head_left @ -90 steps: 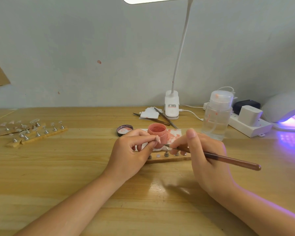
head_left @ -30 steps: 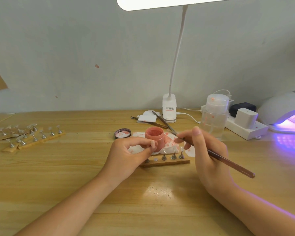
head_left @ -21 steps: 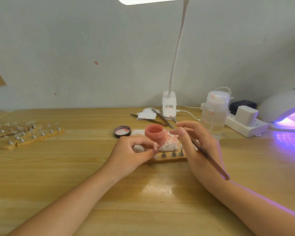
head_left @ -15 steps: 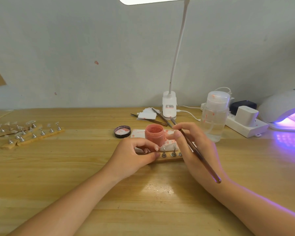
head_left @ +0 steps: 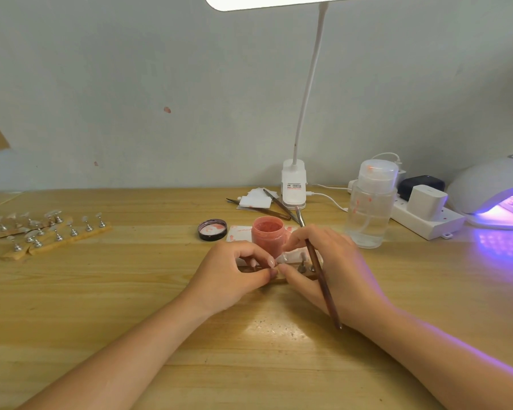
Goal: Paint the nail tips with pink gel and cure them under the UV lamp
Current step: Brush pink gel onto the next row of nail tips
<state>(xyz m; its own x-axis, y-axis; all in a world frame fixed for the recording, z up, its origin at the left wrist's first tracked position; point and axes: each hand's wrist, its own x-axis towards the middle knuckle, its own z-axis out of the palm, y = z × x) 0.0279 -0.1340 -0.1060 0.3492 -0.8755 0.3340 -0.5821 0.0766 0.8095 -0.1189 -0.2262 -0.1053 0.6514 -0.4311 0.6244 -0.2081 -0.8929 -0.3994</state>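
An open jar of pink gel (head_left: 268, 236) stands mid-table on a stained white paper (head_left: 240, 234). Just in front lies a small wooden holder strip (head_left: 305, 272) with metal pegs, mostly hidden by both hands. My left hand (head_left: 234, 279) has its fingers curled, with thumb and forefinger pinching something small at the strip; I cannot see what. My right hand (head_left: 329, 267) holds a brown brush (head_left: 320, 276) with its bristle end pointing up and away, while its fingertips meet the left hand's. The UV lamp (head_left: 498, 199) glows purple at the far right.
More wooden strips with nail tips on pegs (head_left: 45, 232) lie at the left. The jar's black lid (head_left: 213, 229) sits left of the jar. A clear pump bottle (head_left: 370, 205), a power strip (head_left: 427, 217), a desk lamp base (head_left: 293, 184) and loose tools (head_left: 267, 207) stand behind.
The right hand swung the brush from pointing at the left fingers to standing bristle end up, then came in to meet the left hand at the strip. The left hand lowered onto the strip.
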